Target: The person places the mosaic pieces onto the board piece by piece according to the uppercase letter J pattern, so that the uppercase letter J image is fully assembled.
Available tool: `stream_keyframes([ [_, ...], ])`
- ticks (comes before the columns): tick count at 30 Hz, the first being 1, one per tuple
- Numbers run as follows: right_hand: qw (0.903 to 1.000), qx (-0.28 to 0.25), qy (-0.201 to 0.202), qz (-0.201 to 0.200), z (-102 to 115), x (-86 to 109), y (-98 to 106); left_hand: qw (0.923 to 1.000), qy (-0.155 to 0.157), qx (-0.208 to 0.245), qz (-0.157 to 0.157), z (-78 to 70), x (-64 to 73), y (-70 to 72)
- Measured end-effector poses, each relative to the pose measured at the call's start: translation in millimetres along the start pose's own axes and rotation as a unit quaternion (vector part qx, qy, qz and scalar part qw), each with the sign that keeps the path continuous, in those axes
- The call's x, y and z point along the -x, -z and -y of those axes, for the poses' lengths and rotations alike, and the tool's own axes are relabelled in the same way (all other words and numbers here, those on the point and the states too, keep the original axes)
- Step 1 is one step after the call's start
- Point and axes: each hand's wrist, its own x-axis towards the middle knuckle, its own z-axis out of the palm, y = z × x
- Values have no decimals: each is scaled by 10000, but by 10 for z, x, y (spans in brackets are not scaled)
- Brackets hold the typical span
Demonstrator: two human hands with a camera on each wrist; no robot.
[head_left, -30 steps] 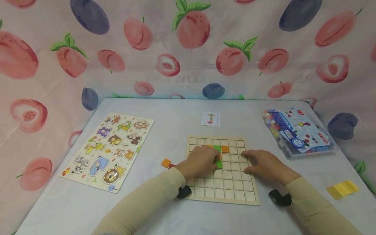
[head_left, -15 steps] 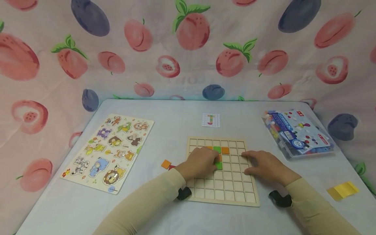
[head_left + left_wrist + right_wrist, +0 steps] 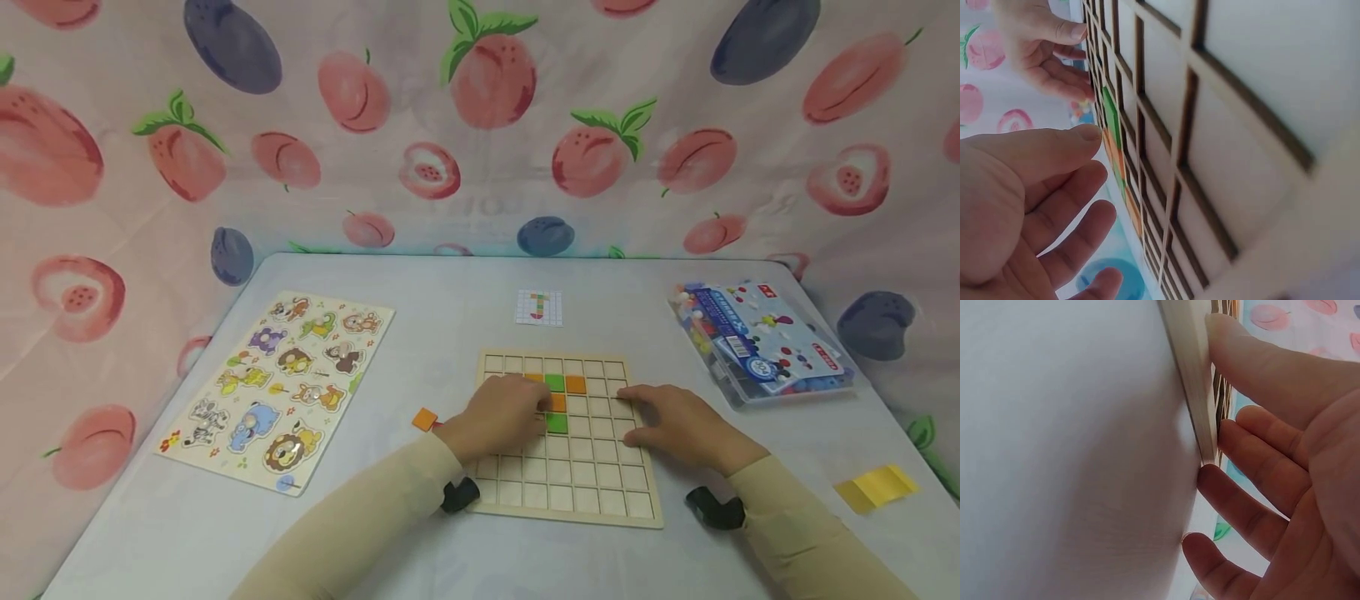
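Note:
A wooden grid board (image 3: 597, 475) lies on the table with several square tiles set in its cells. A green tile (image 3: 557, 423) sits nearest me; behind it come an orange tile (image 3: 557, 403) and a row with a green tile (image 3: 554, 382) between two orange ones. My left hand (image 3: 498, 421) hovers over the board's left part, its fingers loosely bent around nothing, thumb near the tiles in the left wrist view. My right hand (image 3: 675, 421) rests at the board's right edge; thumb and fingertips touch its frame (image 3: 1194, 369) without curling round it.
Left of the board lies a loose orange tile (image 3: 424, 418), with a bit of red beside my left wrist. An animal puzzle board (image 3: 345, 329) is farther left. Behind is a small pattern card (image 3: 551, 308). A plastic bead box (image 3: 757, 342) and yellow paper (image 3: 876, 488) are at right.
My left hand has drawn back slightly to the left from the tiles, uncovering more of the orange one in the column. My right hand stays at the board's edge.

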Motion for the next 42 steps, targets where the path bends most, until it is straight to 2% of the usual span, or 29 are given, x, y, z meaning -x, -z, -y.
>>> stream_keyframes([
  [6,10000,-15,-23,0,4,4,-9,9998,102,81,-125,131,127,73],
  [11,10000,50,-40,25,-1,0,-9,9987,432,248,-136,247,227,133],
  [21,9999,56,-101,61,21,-8,-5,9914,1039,707,-351,444,477,300],
  [26,9999,78,-62,32,24,-6,7,9884,1264,733,-417,578,588,321],
  [33,9999,47,102,-26,19,1,12,9802,1692,953,-391,747,716,323],
  [42,9999,93,37,27,42,-7,24,9786,1798,959,-289,903,833,297],
])
